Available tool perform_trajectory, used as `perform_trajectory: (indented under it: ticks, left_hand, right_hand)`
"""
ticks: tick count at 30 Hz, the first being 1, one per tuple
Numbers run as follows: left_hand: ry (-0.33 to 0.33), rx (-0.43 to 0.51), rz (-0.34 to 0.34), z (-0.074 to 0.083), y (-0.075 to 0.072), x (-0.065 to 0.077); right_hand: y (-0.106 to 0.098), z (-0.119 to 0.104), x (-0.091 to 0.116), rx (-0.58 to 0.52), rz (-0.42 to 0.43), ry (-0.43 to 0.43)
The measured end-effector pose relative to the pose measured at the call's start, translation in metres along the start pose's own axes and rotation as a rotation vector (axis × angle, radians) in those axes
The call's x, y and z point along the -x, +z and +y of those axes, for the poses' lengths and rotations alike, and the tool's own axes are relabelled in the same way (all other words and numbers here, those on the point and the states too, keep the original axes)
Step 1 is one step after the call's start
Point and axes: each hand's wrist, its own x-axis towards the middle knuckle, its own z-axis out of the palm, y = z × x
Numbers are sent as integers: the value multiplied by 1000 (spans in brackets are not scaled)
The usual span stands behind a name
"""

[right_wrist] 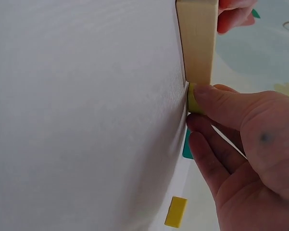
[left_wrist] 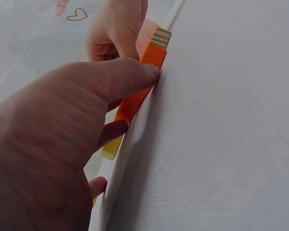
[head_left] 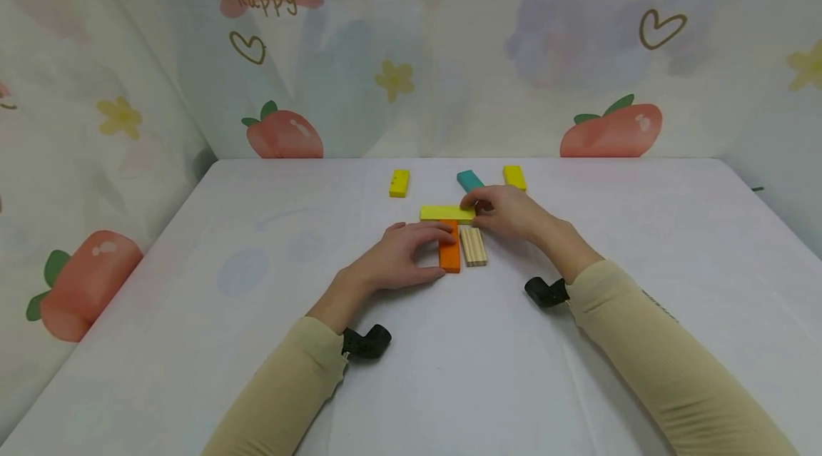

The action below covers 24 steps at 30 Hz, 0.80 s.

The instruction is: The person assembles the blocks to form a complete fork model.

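Note:
A yellow block [head_left: 443,213] lies crosswise on the white table, and my right hand [head_left: 514,213] pinches its right end between thumb and fingers, as the right wrist view also shows. Below it an orange block [head_left: 451,256] lies lengthwise, its far end meeting the yellow block. My left hand [head_left: 404,256] holds the orange block from the left, the thumb [left_wrist: 146,72] against its near end and fingers farther along it. Just right of the orange block sits a plain wooden block [head_left: 474,247] with striped grooves; neither hand is on it.
Farther back lie a teal block [head_left: 469,180], partly behind my right hand, a yellow block [head_left: 399,183] to the left and another yellow block [head_left: 514,177] to the right. A patterned cloth [head_left: 449,49] hangs behind the table [head_left: 449,384].

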Motion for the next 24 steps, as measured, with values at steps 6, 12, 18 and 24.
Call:
perform_trajectory:
  ticks: [6, 12, 18, 24]
  left_hand:
    - [12, 11, 5, 0, -1, 1]
    - [23, 18, 9, 0, 0, 1]
    - [30, 22, 7, 0, 0, 1]
    - [46, 18, 17, -2, -3, 3]
  right_hand:
    - [1, 0, 1, 22, 4, -20]
    - [0, 0, 2, 35, 6, -35]
    - [1, 0, 3, 17, 0, -37]
    - [-2, 1, 7, -2, -5, -50]
